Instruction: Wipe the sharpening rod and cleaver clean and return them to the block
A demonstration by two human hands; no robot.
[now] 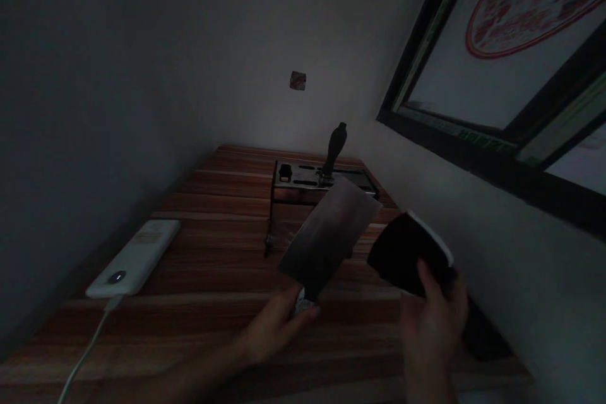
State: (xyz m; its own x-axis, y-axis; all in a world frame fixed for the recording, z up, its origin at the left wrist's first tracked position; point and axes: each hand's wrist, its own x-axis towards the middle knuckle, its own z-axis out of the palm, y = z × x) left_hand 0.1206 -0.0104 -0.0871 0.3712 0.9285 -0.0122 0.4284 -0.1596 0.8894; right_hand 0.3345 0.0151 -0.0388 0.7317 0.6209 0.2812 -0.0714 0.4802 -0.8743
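My left hand (279,325) is closed round the handle of a cleaver (331,233), its broad blade tilted up and to the right. In my right hand (435,315) is a folded black cloth (409,255) with a pale edge along its top right side. The cloth is beside the blade, apart from it. Behind the cleaver stands a metal knife rack (303,177) with slots in its top. A dark-handled tool (336,145) sticks up out of one slot; the rest of it is mostly hidden behind the cleaver blade.
At the left of the striped wooden table (213,252) lies a white power bank (137,259) with a white cable (89,347) plugged in. A dark flat object (485,331) is at the right edge by the wall. A framed picture (521,57) hangs upper right. The room is dim.
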